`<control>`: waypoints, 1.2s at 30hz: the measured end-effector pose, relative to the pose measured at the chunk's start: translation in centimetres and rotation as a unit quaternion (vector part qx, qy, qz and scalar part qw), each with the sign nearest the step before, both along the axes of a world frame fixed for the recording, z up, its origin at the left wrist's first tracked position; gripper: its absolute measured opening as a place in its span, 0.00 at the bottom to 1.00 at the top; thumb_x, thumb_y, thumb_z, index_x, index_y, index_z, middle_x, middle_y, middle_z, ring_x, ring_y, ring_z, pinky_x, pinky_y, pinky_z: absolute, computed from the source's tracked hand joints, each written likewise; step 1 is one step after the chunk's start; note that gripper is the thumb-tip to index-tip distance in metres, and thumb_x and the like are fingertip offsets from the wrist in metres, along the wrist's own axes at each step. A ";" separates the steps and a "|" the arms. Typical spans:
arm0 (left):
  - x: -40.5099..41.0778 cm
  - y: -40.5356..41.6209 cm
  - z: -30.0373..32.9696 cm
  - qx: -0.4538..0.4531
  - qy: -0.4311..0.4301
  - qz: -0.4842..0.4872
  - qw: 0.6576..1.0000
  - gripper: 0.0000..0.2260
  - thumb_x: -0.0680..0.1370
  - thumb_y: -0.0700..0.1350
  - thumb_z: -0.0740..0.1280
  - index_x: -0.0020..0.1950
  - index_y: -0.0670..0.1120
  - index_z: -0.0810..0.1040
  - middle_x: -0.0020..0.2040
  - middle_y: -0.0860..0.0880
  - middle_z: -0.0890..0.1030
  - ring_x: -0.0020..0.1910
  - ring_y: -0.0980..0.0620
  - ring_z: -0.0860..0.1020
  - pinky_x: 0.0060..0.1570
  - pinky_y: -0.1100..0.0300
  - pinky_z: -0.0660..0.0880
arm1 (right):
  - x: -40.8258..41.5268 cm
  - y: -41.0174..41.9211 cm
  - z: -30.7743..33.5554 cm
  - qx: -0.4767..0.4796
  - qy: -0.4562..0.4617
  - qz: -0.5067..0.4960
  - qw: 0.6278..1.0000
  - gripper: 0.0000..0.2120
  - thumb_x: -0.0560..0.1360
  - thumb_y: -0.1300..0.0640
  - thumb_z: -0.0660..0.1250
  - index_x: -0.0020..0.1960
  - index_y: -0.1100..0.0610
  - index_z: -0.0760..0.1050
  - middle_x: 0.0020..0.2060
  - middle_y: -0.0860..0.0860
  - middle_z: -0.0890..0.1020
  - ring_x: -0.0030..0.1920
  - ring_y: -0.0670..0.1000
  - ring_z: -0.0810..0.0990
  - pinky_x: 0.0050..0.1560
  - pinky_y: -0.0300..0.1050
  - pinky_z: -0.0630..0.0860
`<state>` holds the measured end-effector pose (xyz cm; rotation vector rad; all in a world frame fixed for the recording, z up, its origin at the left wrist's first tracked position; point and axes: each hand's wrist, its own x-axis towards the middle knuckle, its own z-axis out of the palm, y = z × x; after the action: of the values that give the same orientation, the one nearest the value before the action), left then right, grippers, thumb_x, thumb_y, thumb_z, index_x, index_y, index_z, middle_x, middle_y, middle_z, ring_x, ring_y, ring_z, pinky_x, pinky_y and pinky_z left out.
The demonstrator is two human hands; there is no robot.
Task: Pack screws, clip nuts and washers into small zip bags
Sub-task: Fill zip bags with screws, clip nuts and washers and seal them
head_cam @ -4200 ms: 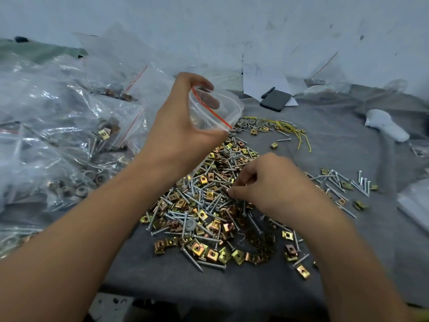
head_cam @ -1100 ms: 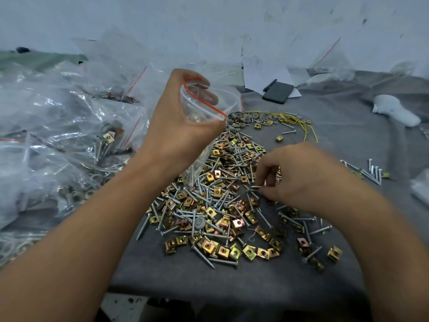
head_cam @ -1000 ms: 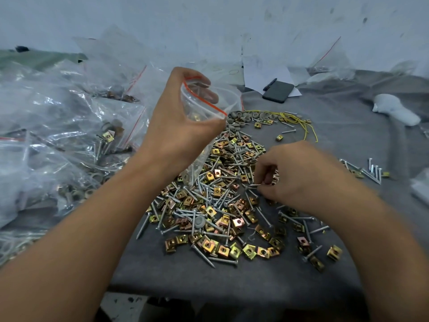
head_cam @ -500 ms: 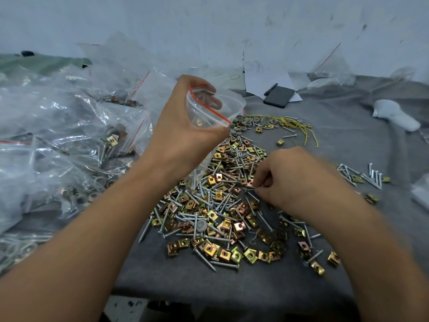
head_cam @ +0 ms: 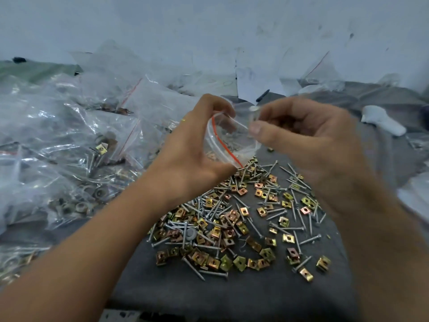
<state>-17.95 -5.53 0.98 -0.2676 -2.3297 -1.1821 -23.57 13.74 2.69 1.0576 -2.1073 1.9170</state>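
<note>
My left hand (head_cam: 192, 154) grips a small clear zip bag (head_cam: 232, 145) with a red seal line and holds its mouth open above the pile. At the bag's mouth my right hand (head_cam: 308, 140) pinches a silver screw (head_cam: 253, 115) between thumb and forefinger; the screw is blurred. Below both hands, a loose pile of silver screws and gold clip nuts (head_cam: 234, 219) lies on the grey cloth (head_cam: 232, 291). One grey washer (head_cam: 191, 233) lies in the pile.
Many filled clear bags (head_cam: 69, 154) are heaped along the left side. A white object (head_cam: 383, 120) lies at the right. White paper with a dark pen (head_cam: 262, 95) sits at the back by the wall.
My right hand has risen from the pile to the bag's mouth with a screw in its fingers. My left hand still holds the bag open.
</note>
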 end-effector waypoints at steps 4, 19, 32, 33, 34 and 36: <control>0.1 0.3 0.2 -0.006 0.011 -0.012 1.000 0.27 0.71 0.40 0.80 0.64 0.50 0.70 0.54 0.52 0.80 0.51 0.53 0.82 0.47 0.57 0.79 | 0.3 -1.7 -0.4 0.108 0.099 -0.097 0.984 0.07 0.70 0.48 0.79 0.47 0.45 0.86 0.38 0.44 0.74 0.33 0.43 0.67 0.36 0.33 0.64; -0.9 -1.6 0.3 0.150 -0.002 0.067 0.986 0.28 0.72 0.34 0.80 0.64 0.52 0.73 0.54 0.53 0.85 0.48 0.66 0.82 0.40 0.70 0.78 | -9.3 1.1 -2.8 0.235 -0.071 -0.272 0.931 0.06 0.80 0.51 0.71 0.47 0.51 0.85 0.43 0.48 0.86 0.46 0.49 0.82 0.50 0.46 0.78; -0.7 -2.4 1.1 0.191 0.006 0.068 0.979 0.25 0.75 0.32 0.76 0.66 0.48 0.73 0.55 0.50 0.85 0.51 0.52 0.84 0.48 0.57 0.82 | -20.7 -8.7 -1.5 0.484 0.201 -0.177 0.833 0.11 0.77 0.66 0.69 0.51 0.54 0.88 0.50 0.53 0.87 0.52 0.54 0.83 0.57 0.49 0.81; -0.8 -2.5 1.0 0.188 0.007 0.066 0.980 0.25 0.75 0.32 0.76 0.66 0.48 0.73 0.55 0.50 0.85 0.51 0.53 0.84 0.48 0.57 0.82 | -21.1 -8.7 -1.5 0.489 0.193 -0.184 0.831 0.12 0.75 0.68 0.69 0.49 0.54 0.88 0.49 0.52 0.87 0.51 0.54 0.84 0.57 0.49 0.82; -0.8 -2.6 0.8 0.187 0.007 0.064 0.980 0.25 0.75 0.32 0.76 0.66 0.48 0.73 0.55 0.50 0.85 0.51 0.53 0.84 0.49 0.56 0.82 | -21.3 -8.4 -1.8 0.498 0.189 -0.187 0.825 0.13 0.75 0.69 0.70 0.48 0.54 0.88 0.48 0.52 0.88 0.51 0.54 0.84 0.56 0.48 0.82; -0.9 -2.8 0.6 0.185 0.011 0.058 0.981 0.25 0.74 0.32 0.76 0.66 0.48 0.72 0.55 0.49 0.84 0.51 0.54 0.83 0.47 0.56 0.82 | -21.1 -7.8 -2.5 0.526 0.188 -0.172 0.811 0.13 0.75 0.69 0.71 0.52 0.55 0.88 0.52 0.53 0.88 0.55 0.55 0.84 0.59 0.46 0.79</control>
<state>-18.80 -8.37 1.56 -0.0131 -2.0239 -1.5105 -44.69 5.97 0.19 0.9119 -2.7932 0.2145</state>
